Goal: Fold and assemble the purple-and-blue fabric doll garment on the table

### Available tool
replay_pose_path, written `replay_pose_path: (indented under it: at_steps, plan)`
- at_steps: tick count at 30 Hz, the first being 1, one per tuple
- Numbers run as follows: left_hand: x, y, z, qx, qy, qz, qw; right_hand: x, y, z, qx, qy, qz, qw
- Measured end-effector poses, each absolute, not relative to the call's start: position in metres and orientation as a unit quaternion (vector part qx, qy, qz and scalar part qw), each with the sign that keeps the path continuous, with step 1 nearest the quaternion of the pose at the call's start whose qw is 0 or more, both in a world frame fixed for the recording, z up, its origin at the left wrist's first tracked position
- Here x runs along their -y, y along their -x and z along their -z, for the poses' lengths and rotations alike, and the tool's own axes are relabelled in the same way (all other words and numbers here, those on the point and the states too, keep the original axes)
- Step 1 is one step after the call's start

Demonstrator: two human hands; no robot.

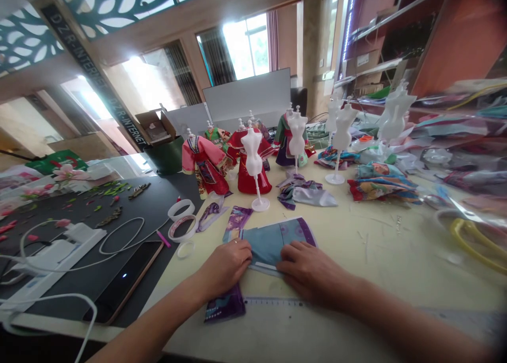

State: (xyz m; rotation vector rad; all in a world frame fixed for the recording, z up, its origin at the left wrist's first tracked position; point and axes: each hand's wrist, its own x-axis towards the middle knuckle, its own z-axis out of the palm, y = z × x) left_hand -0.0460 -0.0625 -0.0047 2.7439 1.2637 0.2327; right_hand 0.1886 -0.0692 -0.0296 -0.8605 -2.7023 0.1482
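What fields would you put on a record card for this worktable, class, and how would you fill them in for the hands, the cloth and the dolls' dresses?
Left hand: flat on the folded blue fabric
Right hand: flat on the same fabric
Fabric trim: purple border
Near the hands: purple printed fabric piece; ruler
Further back: white doll dress form; red doll dress
Left of the hands: white tape rolls

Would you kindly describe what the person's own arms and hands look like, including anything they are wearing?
Both the left forearm and the right forearm are bare, with no sleeve, watch or bracelet in view. The left hand wears a thin metallic ring on one of its fingers, and the right hand shows no ring. Neither hand wears gloves.
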Motion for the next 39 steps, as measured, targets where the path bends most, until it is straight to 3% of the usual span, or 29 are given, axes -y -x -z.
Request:
replay_pose_path:
  at_steps: [13, 23, 32, 39]
  plan:
    - [0.077, 0.05, 0.02, -0.452, -0.869, -0.195, 0.045, 0.065, -0.189, 0.036, 0.9, 0.335, -0.119, 0.25]
    - [0.069, 0.052, 0.023, -0.425, -0.889, -0.163, 0.042, 0.065, -0.186, 0.039, 0.905, 0.326, -0.085, 0.261]
    - [0.075, 0.05, 0.018, -0.474, -0.84, -0.256, 0.062, 0.073, -0.159, 0.021, 0.9, 0.348, -0.037, 0.261]
    - [0.093, 0.04, 0.019, -0.511, -0.786, -0.337, 0.083, 0.059, -0.135, 0.035, 0.897, 0.331, 0.046, 0.288]
